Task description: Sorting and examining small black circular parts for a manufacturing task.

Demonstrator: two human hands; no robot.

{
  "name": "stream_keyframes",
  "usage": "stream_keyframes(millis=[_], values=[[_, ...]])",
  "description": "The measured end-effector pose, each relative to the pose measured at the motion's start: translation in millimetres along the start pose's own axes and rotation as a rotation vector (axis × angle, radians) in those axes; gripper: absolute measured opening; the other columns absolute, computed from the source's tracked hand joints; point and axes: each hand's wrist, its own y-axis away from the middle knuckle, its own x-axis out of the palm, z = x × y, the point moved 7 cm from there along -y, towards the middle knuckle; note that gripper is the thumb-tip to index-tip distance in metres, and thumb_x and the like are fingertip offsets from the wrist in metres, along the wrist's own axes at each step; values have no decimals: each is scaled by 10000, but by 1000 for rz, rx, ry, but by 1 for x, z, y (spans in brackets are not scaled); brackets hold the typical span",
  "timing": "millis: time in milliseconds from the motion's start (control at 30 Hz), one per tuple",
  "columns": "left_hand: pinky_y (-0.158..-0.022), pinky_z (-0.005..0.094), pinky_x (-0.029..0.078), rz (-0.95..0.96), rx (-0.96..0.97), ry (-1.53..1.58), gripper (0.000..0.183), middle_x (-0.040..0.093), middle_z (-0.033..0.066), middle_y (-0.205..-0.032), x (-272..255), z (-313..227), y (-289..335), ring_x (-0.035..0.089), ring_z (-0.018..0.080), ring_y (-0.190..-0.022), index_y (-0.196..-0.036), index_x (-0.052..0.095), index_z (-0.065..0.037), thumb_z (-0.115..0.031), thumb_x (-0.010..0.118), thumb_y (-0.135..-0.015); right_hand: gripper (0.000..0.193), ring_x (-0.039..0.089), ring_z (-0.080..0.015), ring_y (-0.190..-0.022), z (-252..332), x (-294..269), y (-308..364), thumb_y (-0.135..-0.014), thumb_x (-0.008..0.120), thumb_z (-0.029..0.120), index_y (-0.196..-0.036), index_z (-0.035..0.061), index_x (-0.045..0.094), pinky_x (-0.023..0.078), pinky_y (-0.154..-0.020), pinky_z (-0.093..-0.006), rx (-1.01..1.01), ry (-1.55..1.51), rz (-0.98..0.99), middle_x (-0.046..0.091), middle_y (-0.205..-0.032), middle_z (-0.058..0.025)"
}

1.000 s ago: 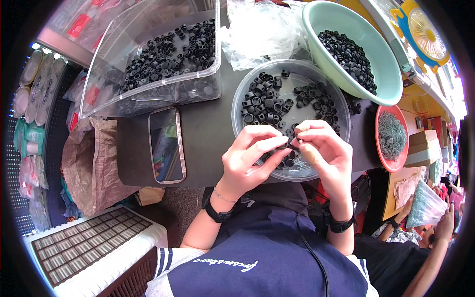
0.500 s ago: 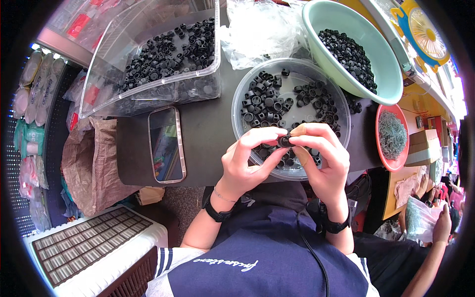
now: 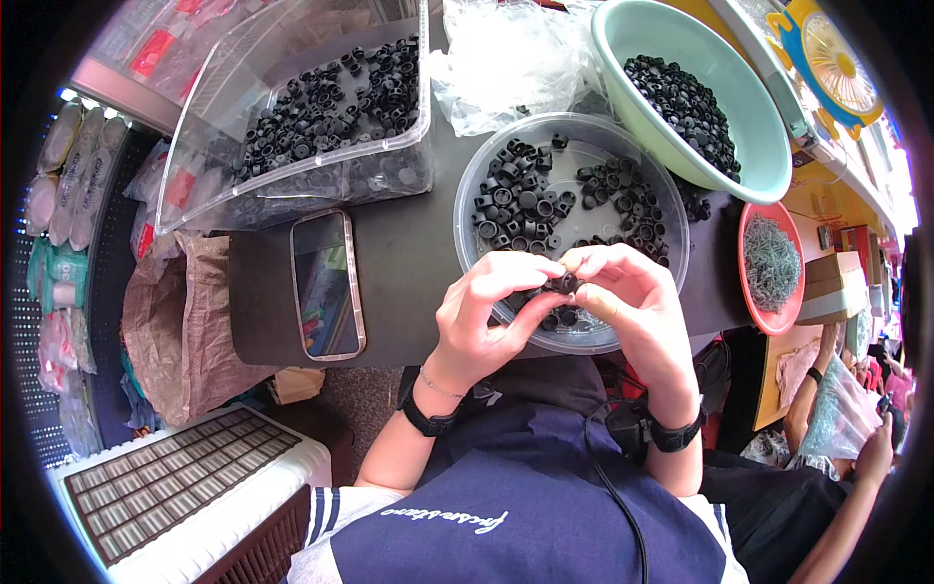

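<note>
Between my two hands is a small round black plastic cap (image 3: 562, 283), held over the near part of a clear round tub (image 3: 463, 234). My left hand (image 3: 492, 302) pinches it from the left with thumb and fingertips. On the other side my right hand (image 3: 632, 304) grips it with thumb and forefinger. Fingertips cover much of the piece, so its exact form is hard to make out. Inside the tub lie two loose groups of similar black plastic parts (image 3: 525, 200), some hollow like rings, others closed like caps.
A clear rectangular bin (image 3: 428, 97) of black parts stands far left, near a phone (image 3: 327, 282). Far right is a pale green basin (image 3: 778, 146) of black pieces. A red bowl (image 3: 793, 229) holds thin metal pieces. Crumpled plastic bags (image 3: 516, 63) lie at the back. Another person's hand (image 3: 876, 448) holds a bag, right.
The black cap has tilted between my fingers and shifted slightly. My right hand has turned, its wrist moving a little right. At the right, the other person's hands and bag have moved.
</note>
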Motion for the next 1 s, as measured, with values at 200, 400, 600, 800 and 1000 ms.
stream_keyframes(millis=[200, 400, 600, 800, 1000], values=[[-693, 292, 544, -10, -1, -60, 477, 736, 187, -986, -1, -1, 1, 666, 191, -820, -1092, 505, -49, 40, 842, -767, 146, 679, -152, -960, -8, -1, -1, -894, 725, 9, -1033, -1, 681, 533, -909, -305, 157, -158, -6, 727, -1061, -94], [-572, 223, 426, 7, 11, -83, 464, 761, 146, -989, 0, -1, 0, 533, 114, -690, -1087, 518, -81, -27, 859, -778, 149, 685, -150, -956, -11, -7, -1, -875, 737, 1, -1018, -10, 695, 538, -900, -303, 131, -101, 7, 732, -1048, -105], [-571, 219, 437, 31, -17, -43, 452, 768, 120, -961, 2, 1, 1, 546, 110, -678, -1079, 529, -76, -47, 863, -777, 138, 689, -153, -939, -7, -5, -2, -838, 756, -43, -904, 18, 650, 546, -879, -297, 96, -110, 40, 731, -997, -110], [-582, 217, 454, 61, -33, -7, 449, 770, 110, -948, 5, 4, 2, 566, 112, -686, -1074, 536, -74, -46, 865, -770, 222, 687, -144, -893, -9, -10, -3, -819, 773, -48, -799, 54, 577, 550, -825, -287, 121, -53, 37, 730, -981, -121], [-594, 222, 473, 62, -36, -3, 451, 768, 119, -940, 3, 3, 1, 607, 123, -725, -1078, 532, -74, -46, 863, -773, 213, 678, -140, -903, -8, -11, -3, -825, 766, -50, -811, 57, 582, 545, -827, -286, 97, -47, 68, 724, -979, -109]])
